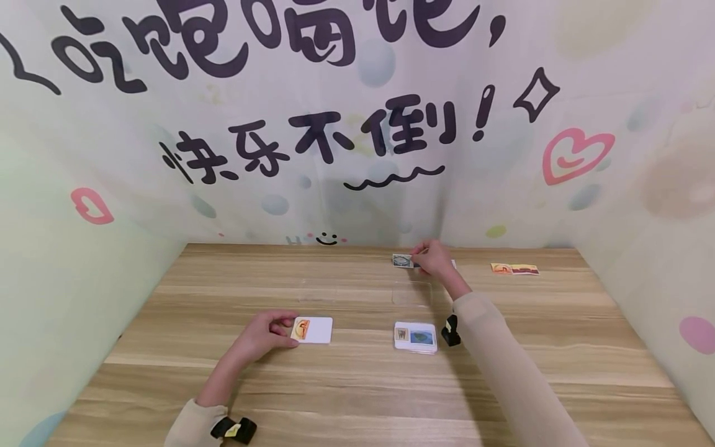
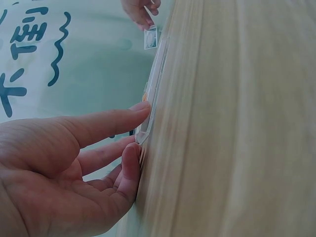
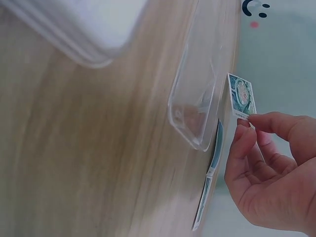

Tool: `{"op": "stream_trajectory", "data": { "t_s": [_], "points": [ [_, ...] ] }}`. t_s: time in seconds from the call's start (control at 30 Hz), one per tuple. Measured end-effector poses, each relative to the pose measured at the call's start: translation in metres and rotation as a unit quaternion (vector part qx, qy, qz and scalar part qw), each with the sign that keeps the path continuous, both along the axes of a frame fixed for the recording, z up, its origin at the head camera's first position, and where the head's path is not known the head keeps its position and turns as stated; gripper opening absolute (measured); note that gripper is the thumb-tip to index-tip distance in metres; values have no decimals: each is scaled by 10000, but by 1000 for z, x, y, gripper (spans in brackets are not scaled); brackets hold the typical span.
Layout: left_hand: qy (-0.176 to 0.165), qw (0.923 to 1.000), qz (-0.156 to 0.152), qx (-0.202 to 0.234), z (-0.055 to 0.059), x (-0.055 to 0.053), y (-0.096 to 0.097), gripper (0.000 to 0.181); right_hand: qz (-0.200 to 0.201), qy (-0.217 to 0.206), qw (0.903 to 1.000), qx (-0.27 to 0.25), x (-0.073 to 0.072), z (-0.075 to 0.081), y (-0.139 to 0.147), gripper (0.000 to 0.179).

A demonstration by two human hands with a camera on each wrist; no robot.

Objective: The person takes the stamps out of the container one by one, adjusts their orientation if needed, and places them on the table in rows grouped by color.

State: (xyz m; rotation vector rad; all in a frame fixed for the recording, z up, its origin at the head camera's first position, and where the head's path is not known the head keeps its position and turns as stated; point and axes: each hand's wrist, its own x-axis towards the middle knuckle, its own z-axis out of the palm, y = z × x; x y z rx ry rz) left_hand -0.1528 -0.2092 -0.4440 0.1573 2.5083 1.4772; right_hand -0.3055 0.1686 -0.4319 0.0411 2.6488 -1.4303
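My left hand (image 1: 267,335) grips the left end of a shallow clear plastic case (image 2: 154,89) that lies flat on the table. Inside it are a white card (image 1: 319,330) and an orange stamp (image 1: 300,329). Toward the back wall, the fingertips of my right hand (image 1: 434,259) pinch a small teal stamp (image 3: 242,96) with a round design, raised over the tabletop. Just below that hand, a strip of bluish stamps (image 3: 213,158) lies on the table, partly hidden in the head view.
A second case (image 1: 416,346) with two stamps on white stands front right of centre. Behind the cases lie a clear plastic tray (image 1: 412,294) and a fainter clear piece (image 1: 317,290). An orange stamp pair (image 1: 515,269) lies at back right. A printed wall sheet (image 1: 357,211) borders the table.
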Motion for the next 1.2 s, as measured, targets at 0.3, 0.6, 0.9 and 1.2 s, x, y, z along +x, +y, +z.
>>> {"op": "stream_trajectory", "data": {
  "t_s": [0.3,0.6,0.9,1.2],
  "points": [
    [-4,10000,63,-39,-1,0,0,56,-124,-80,9999,40,-3,-5,1,13],
    [26,9999,80,-93,-2,0,0,56,-118,-124,9998,55,-6,-6,2,13],
    [33,9999,63,-92,-2,0,1,55,-110,-64,9999,52,-7,-8,4,13],
    [45,9999,40,-84,0,1,0,55,-134,-80,9998,92,-8,-7,2,14]
  ]
}}
